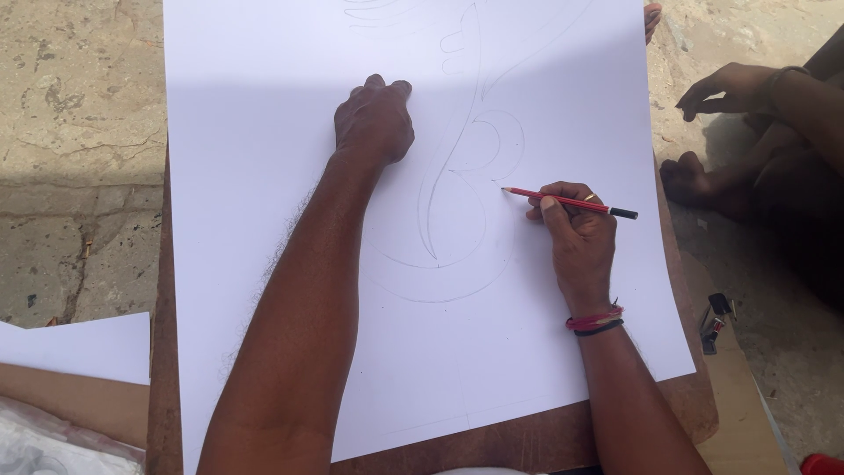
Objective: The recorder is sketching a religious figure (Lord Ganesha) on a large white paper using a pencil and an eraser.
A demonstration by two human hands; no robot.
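The right hand point(576, 237) grips a red pencil point(567, 201), tip on the white paper point(264, 176) just left of the fingers. The left hand point(374, 119), curled shut, presses the paper flat. Draw slowly along the curve.

your left hand point(374, 119) curls shut, hiding its fingers underneath. the white sheet point(264, 220) and its pencilled curves point(457, 167) run off the top edge. the other person's hand point(725, 88) is cut off at right; the clip point(714, 321) is too small to make out.
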